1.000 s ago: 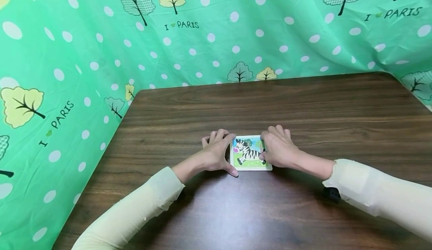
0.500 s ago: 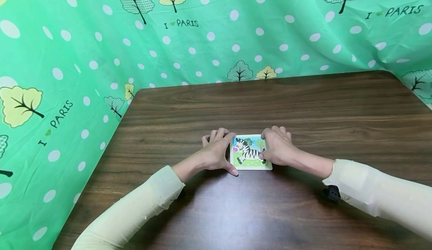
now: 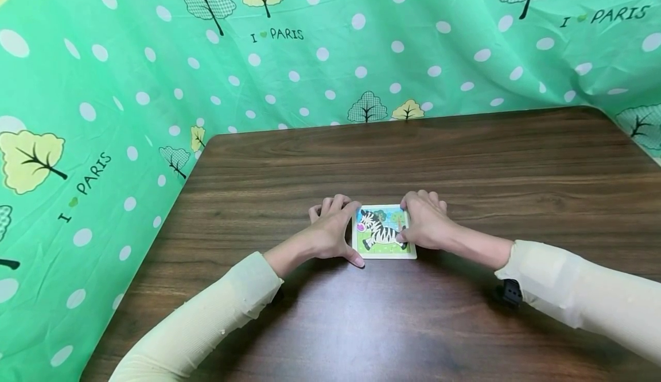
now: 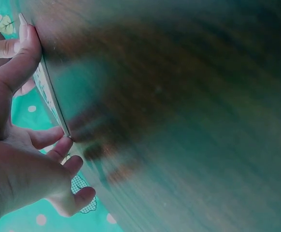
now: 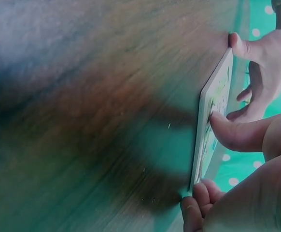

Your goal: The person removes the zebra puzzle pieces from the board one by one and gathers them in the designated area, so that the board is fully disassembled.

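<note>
A small zebra jigsaw puzzle (image 3: 382,234) in a pale frame lies flat on the table. My left hand (image 3: 333,232) spans its left side, thumb at the near corner and index finger at the far one. On the right side, my right hand (image 3: 427,221) has its thumb on the picture near the zebra's rear, fingers bent at the far edge. The right wrist view shows that right thumb (image 5: 239,134) on the puzzle's face (image 5: 220,99). From the left wrist, the puzzle's thin edge (image 4: 53,99) appears between left thumb and fingers. The right hand covers the puzzle's right border partly.
The brown wood-grain table (image 3: 289,164) extends around the puzzle on all sides. Behind it and along its left hangs a green curtain (image 3: 289,92) with white dots and printed trees. A dark device (image 3: 511,293) sits under the right sleeve cuff.
The right hand has shifted slightly away from the body along the puzzle's right side, uncovering more of the picture. The left hand and puzzle hold their place; the head view tilts a little.
</note>
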`<state>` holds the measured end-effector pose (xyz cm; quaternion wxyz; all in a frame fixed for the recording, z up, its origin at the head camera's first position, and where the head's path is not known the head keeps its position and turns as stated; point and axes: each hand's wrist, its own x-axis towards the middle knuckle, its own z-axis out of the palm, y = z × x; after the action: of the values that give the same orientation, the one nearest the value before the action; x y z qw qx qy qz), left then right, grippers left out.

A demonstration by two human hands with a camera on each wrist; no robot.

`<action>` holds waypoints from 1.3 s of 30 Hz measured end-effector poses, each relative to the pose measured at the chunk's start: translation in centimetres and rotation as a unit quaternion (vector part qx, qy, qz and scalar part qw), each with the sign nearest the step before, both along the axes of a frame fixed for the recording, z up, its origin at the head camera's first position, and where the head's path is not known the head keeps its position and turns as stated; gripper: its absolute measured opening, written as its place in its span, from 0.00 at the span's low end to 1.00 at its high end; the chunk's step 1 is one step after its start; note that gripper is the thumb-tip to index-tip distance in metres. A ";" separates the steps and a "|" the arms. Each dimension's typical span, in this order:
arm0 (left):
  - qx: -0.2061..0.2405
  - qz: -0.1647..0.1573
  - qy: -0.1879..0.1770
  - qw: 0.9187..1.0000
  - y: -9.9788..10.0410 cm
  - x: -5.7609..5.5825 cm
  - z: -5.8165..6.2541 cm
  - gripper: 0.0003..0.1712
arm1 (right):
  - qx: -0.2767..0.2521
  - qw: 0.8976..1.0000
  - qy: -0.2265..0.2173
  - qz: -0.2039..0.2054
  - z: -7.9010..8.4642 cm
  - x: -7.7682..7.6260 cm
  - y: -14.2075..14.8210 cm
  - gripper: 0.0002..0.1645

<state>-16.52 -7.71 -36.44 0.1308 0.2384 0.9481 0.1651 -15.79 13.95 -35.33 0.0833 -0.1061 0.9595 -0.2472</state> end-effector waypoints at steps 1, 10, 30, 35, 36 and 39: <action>0.000 0.000 0.000 1.000 0.0 0.0 0.0 0.65 | -0.004 1.000 0.000 0.001 0.0 0.0 0.0 0.38; 0.004 0.000 -0.002 1.000 -0.1 0.0 0.0 0.65 | -0.053 0.999 -0.005 0.014 -0.2 -0.6 0.5 0.31; -0.001 0.001 0.000 1.000 0.0 0.0 0.0 0.65 | -0.082 0.988 0.053 0.121 -1.0 -1.8 1.5 0.22; -0.002 0.001 0.004 1.000 0.0 0.0 -0.1 0.64 | -0.071 0.986 0.062 0.141 -1.2 -1.8 1.8 0.23; -0.002 0.001 0.004 1.000 0.0 -0.1 -0.1 0.65 | -0.069 0.985 0.063 0.145 -1.2 -1.9 1.8 0.23; -0.003 0.001 0.002 1.000 0.1 0.0 -0.1 0.65 | -0.059 0.983 0.067 0.162 -1.1 -2.1 2.0 0.24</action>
<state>-16.56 -7.65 -36.49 0.1292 0.2372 0.9491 0.1620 -17.93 15.95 -36.48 0.0512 -0.2807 0.9170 -0.2787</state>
